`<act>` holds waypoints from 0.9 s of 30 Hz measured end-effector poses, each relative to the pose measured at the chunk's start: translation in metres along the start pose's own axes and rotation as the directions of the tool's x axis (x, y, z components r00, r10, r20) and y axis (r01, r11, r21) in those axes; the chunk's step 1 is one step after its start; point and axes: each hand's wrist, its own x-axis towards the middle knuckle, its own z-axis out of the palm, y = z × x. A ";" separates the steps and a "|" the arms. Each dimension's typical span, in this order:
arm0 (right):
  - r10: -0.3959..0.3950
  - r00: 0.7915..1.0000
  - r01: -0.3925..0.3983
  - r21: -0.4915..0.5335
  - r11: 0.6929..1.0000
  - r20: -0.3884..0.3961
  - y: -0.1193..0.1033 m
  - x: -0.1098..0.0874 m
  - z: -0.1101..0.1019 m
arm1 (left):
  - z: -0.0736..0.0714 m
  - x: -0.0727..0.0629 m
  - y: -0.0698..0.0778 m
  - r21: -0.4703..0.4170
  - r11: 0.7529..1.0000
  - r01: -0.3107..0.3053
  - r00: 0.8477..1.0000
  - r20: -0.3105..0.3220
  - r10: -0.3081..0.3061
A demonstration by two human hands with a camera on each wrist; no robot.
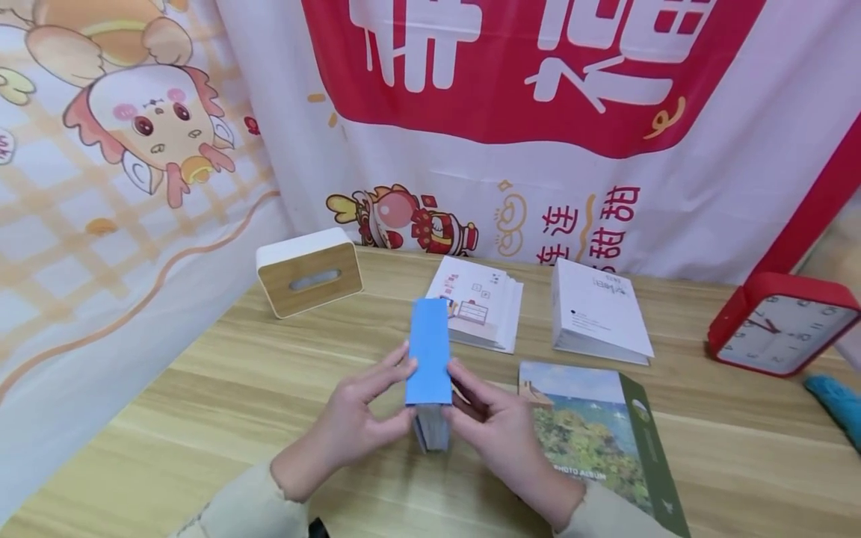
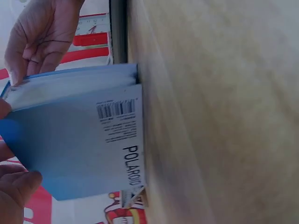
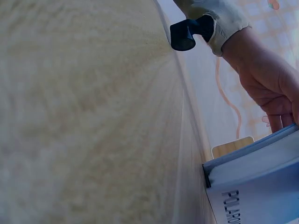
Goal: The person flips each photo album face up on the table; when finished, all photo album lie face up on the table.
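A thick blue photo album, with POLAROID and a barcode printed on its cover, stands on the wooden table, blue spine up and page edges facing me. My left hand holds it from the left, thumb near the front corner. From the other side, my right hand grips it, its thumb at the near edge and its fingers along the cover. In the right wrist view the left hand appears beyond the album. The far fingertips are partly hidden.
A green-edged album lies to the right. Behind stand two white booklets, partly fanned. A tissue box is at back left. On the right are a red clock and a teal object. Printed curtains hang behind.
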 end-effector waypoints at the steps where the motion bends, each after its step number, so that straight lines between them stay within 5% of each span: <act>1: 0.024 1.000 -0.024 0.005 1.000 0.002 0.000 0.001 0.001 | -0.002 0.000 0.001 0.051 0.999 -0.003 1.000 0.011 0.003; 4: 0.090 0.996 -0.090 -0.004 0.996 0.000 0.000 0.004 0.002 | -0.006 0.004 0.003 0.135 0.991 -0.019 0.998 0.057 0.011; 11: 0.209 0.976 -0.209 0.009 0.978 0.054 0.005 0.003 0.004 | -0.009 0.011 0.008 0.131 0.991 0.010 0.986 0.165 -0.031; 16: 0.271 0.953 -0.284 0.093 0.954 0.133 0.012 0.001 0.001 | -0.004 0.010 0.010 0.189 0.982 0.016 0.986 0.159 -0.047; 22: 0.324 0.929 -0.325 -0.026 0.945 0.180 0.016 0.004 -0.007 | -0.002 0.013 0.013 0.251 0.967 -0.044 0.988 0.152 0.005; 27: 0.407 0.893 -0.414 -0.002 0.910 0.193 0.017 0.006 -0.013 | -0.007 0.022 0.020 0.291 0.953 -0.086 0.960 0.280 0.001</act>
